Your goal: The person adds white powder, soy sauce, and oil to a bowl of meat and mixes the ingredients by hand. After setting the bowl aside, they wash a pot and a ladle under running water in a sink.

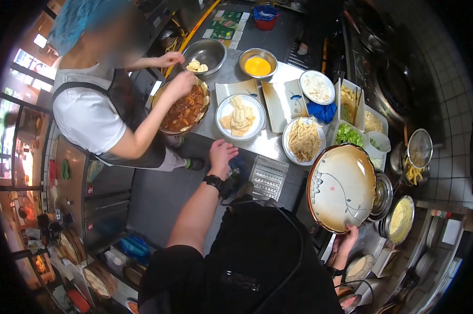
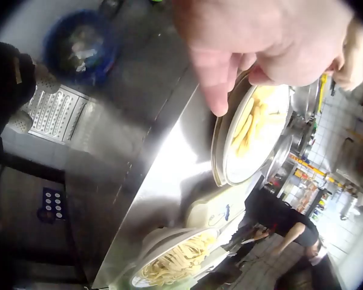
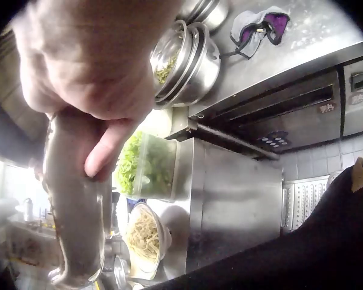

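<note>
My right hand (image 1: 344, 240) grips the near rim of a large oval dish (image 1: 341, 188) with a brown edge and a painted flower. In the right wrist view the thumb of that hand (image 3: 91, 66) presses on the dish (image 3: 77, 199), seen tilted. My left hand (image 1: 223, 156) holds nothing, its fingers loosely bent, at the counter's edge just below a white plate (image 1: 256, 119) of pale slices. The left wrist view has this hand (image 2: 260, 42) in front of the plate (image 2: 237, 172), partly covering it; whether they touch, I cannot tell.
Across the counter (image 1: 211, 130), another person's hands (image 1: 181, 83) are over a pan of brown stew (image 1: 186, 110). Around stand a bowl of yellow liquid (image 1: 258, 66), a rectangular plate (image 1: 283, 104), a plate of shredded food (image 1: 303, 142) and containers of greens (image 1: 349, 134). Steel bowls (image 1: 381, 196) are at the right.
</note>
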`<state>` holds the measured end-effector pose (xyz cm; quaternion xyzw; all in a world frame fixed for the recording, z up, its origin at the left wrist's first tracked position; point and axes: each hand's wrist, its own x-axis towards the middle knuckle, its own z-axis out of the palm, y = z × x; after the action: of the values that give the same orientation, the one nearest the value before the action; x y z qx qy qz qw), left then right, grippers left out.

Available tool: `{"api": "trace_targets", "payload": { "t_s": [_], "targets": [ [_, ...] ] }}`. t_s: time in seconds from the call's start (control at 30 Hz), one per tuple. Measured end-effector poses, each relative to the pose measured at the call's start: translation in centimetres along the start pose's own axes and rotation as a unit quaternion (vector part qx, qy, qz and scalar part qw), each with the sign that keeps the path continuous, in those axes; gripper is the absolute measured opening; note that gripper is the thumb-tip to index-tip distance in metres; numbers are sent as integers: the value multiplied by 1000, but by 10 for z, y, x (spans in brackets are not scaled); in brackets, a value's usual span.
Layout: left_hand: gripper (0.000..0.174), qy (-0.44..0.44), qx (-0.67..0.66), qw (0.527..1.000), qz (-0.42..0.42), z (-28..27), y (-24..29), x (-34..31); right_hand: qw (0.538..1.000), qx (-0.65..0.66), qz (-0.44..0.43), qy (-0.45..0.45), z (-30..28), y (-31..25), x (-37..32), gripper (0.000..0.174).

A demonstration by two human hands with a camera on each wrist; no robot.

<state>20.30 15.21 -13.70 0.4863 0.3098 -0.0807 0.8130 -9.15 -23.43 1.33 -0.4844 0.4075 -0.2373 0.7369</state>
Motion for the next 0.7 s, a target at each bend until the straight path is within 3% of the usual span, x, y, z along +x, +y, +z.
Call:
{"api": "trace_targets", "payload": {
  "t_s": [0.1, 0.17, 0.27, 0.37, 0.7],
  "targets": [
    [32, -6, -13, 1000, -10, 2, -3, 2, 1000, -5, -10, 2, -14, 8, 4, 11],
    [30, -8, -20, 1000, -19, 4, -6, 4, 999, -17, -2, -39, -18, 9, 5, 30],
    [32, -14, -59, 997, -42, 11, -9, 8, 999, 10, -13, -32, -16, 14, 5, 30],
    [16, -69, -92, 992, -50, 19, -9, 8, 1000, -3, -12, -11, -15, 13, 2, 31],
    [19, -56, -87, 993, -49, 22, -6, 4, 1000, 0, 4, 15, -16, 12, -3, 27]
  ]
}}
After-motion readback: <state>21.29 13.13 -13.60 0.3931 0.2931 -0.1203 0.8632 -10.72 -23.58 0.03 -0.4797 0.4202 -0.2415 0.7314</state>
